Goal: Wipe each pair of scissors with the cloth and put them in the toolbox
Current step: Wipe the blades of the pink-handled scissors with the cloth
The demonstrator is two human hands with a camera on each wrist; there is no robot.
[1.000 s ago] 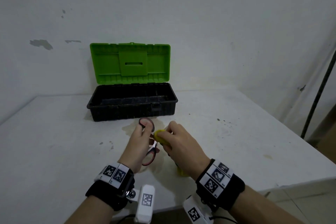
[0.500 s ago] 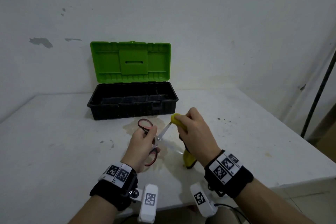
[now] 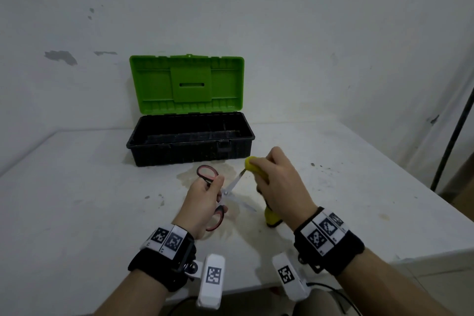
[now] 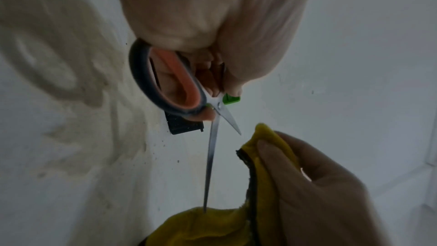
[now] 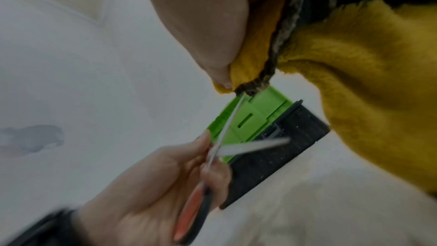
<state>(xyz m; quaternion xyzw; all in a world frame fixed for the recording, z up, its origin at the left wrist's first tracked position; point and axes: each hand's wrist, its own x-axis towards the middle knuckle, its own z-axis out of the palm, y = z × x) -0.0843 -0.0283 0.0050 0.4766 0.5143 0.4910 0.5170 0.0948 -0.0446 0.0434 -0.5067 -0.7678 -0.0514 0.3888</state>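
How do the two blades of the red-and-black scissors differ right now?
On the red-and-black scissors, held open in the left hand, the upper blade points toward the toolbox, its tip pinched in the yellow cloth by the right hand. The lower blade points rightward, bare. Both are plain metal.

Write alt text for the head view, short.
Over a white table, a left hand holds open scissors by their red-and-black handles while a right hand pinches a yellow cloth around the tip of one blade. Behind them sits a black toolbox, its green lid raised against the wall.
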